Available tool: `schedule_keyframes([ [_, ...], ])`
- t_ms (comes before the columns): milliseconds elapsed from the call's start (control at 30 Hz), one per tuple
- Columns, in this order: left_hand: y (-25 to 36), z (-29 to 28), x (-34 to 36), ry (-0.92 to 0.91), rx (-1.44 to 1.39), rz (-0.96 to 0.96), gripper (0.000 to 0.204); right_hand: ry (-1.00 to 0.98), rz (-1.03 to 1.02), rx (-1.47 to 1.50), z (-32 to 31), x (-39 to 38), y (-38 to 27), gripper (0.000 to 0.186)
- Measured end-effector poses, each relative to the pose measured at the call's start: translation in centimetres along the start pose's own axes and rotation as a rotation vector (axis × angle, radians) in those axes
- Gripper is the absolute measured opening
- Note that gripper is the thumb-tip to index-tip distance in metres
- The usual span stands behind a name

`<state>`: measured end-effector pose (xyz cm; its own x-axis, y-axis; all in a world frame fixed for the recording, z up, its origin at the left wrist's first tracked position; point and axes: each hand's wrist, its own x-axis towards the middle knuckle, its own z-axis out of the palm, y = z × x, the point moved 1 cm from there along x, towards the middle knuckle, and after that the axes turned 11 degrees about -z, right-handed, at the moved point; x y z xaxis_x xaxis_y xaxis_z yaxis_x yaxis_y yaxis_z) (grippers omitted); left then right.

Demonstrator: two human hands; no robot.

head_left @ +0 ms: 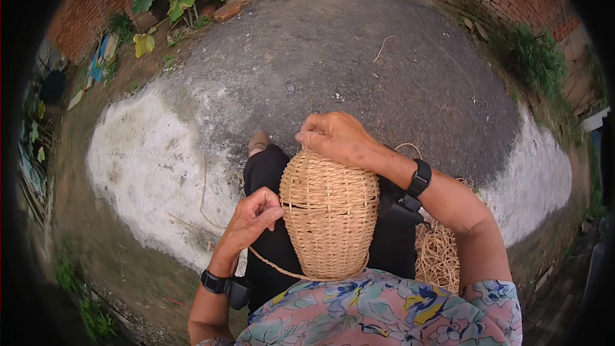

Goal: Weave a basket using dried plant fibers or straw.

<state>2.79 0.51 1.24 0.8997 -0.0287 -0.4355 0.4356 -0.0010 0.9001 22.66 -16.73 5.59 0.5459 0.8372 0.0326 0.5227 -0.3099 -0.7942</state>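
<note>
Tan woven basket (330, 211) sits over someone's dark trousers (391, 253), between both hands. Left hand (252, 219) has its grip pressed together at the basket's left edge; right hand's (338, 138) grip is also pressed together, at the far end. Can't tell what's pinched. Loose straw pile (437, 257) on the right.

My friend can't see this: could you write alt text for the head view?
A woven basket rests on a person's lap, right hand at its far end, left hand at its left edge; a tangle of strands lies to the right.
</note>
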Motion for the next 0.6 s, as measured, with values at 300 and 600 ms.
schedule_keyframes([
  [300, 2.2, 1.5, -2.7, 0.422, 0.153, 0.233, 0.012, 0.109, 0.005, 0.302, -1.2, -2.1, 0.4, 0.023],
  [600, -0.1, 3.9, -4.5, -0.037, -0.978, -0.198, 0.029, 0.178, -0.063, 0.425, -1.9, -5.0, -0.1, 0.021],
])
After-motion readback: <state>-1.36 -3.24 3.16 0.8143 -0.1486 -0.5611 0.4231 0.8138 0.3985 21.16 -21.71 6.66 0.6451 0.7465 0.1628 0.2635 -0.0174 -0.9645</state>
